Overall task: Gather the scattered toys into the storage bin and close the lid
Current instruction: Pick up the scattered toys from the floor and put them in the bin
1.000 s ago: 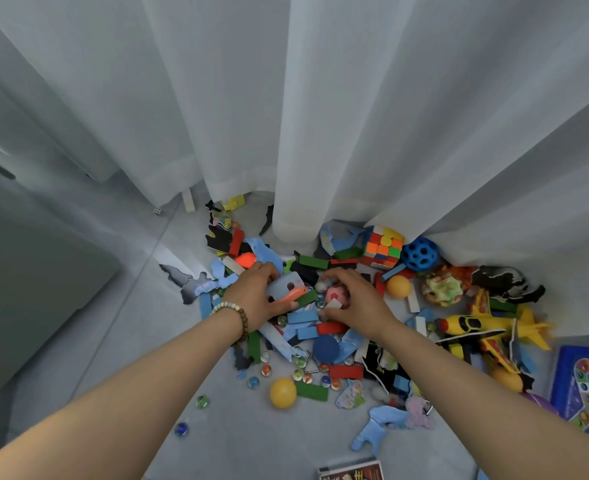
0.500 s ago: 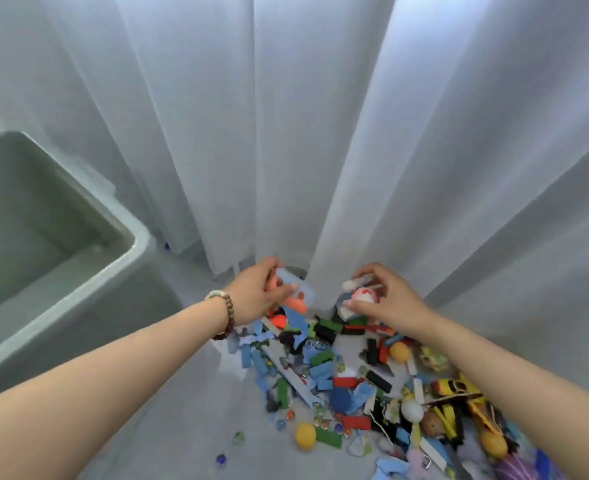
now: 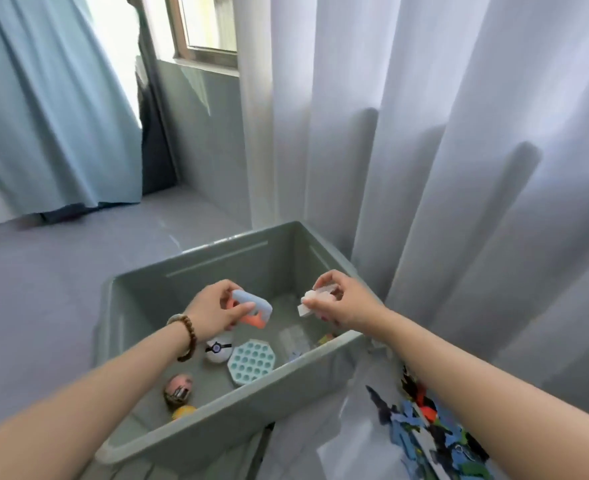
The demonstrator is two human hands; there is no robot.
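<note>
Both hands [image 3: 217, 308] [image 3: 346, 303] hover over bin [image 3: 217, 426], gripping toys [image 3: 253, 308]

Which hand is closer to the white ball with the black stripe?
The left hand. It is just above the ball in the bin, holding a blue and orange toy. The right hand is farther off, toward the bin's right side.

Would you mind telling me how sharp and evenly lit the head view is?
Head view: daylight from the window blows out the top; the storage bin and both hands look soft with motion blur; wide-angle distortion bows the curtains outward.
</note>
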